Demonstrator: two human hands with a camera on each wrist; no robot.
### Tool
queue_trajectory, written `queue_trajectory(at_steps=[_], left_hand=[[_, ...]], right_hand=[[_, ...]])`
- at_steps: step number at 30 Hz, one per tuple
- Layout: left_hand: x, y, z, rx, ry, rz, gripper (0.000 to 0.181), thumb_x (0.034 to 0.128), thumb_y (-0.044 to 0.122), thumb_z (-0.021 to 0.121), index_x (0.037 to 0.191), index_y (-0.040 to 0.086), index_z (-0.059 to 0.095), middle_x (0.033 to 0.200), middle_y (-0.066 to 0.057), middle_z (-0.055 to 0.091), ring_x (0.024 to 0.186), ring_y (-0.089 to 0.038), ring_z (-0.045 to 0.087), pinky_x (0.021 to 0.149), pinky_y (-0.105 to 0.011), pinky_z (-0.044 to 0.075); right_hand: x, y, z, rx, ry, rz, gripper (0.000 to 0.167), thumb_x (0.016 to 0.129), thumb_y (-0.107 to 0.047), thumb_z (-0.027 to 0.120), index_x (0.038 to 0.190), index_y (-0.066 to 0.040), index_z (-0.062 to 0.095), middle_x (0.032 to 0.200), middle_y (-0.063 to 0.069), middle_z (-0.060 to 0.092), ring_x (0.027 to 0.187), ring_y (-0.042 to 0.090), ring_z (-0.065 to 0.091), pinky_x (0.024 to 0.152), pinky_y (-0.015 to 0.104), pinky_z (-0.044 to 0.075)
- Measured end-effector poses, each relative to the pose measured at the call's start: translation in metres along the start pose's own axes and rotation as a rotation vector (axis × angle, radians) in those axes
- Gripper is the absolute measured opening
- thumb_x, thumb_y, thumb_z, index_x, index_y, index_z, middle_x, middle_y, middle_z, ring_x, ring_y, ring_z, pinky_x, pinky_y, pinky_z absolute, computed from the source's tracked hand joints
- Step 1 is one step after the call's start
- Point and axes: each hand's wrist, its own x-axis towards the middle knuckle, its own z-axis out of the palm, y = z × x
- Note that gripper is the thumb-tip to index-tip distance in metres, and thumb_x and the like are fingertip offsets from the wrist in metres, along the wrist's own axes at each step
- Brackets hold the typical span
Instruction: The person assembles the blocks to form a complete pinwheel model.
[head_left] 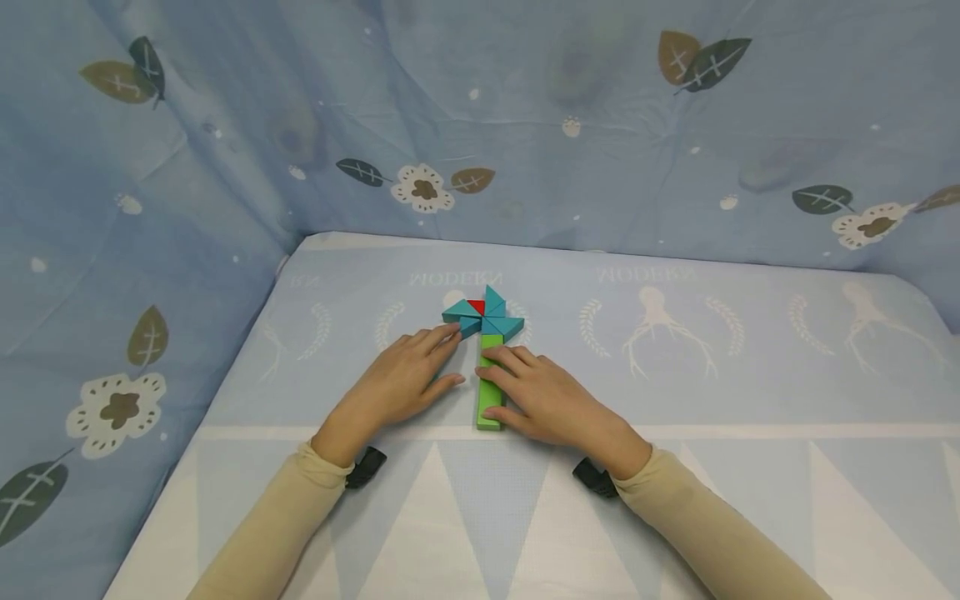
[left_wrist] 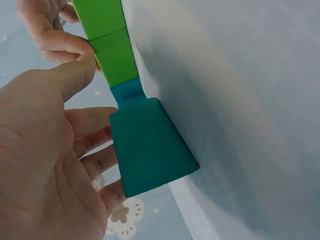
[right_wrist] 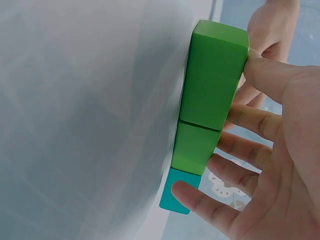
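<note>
Teal triangular blocks (head_left: 501, 327) and one red triangular block (head_left: 477, 307) lie together in a pinwheel shape on the table. A straight stem of two green blocks (head_left: 490, 407) joins its near side, end to end. My left hand (head_left: 401, 375) touches a teal block at the pinwheel's left with its fingertips, thumb apart. Along the stem's right side, my right hand (head_left: 551, 400) rests its extended fingers and thumb on the green blocks. In the right wrist view, one finger reaches a teal block (right_wrist: 172, 200) beyond the green blocks (right_wrist: 212, 80).
A pale patterned cloth (head_left: 675, 400) covers the table. Blue flowered fabric (head_left: 525, 108) hangs behind it and at the left. Black wrist devices (head_left: 366, 468) sit under both forearms.
</note>
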Motion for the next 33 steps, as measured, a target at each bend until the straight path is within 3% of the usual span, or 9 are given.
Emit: queue_trajectory(at_steps=[33], left_hand=[[-0.0004,0.0036,0.0036,0.009,0.018,0.019,0.065,0.0981,0.044,0.056,0.146,0.001,0.044,0.154,-0.011,0.039,0.134,-0.029,0.047,0.102,-0.047,0.047]], right_hand=[[0.0003,-0.0006,-0.0002,0.007,-0.004,0.001,0.052,0.095,-0.045,0.061,0.136,-0.013,0.056,0.144,0.005,0.046,0.129,0.023,0.046,0.085,0.041,0.053]])
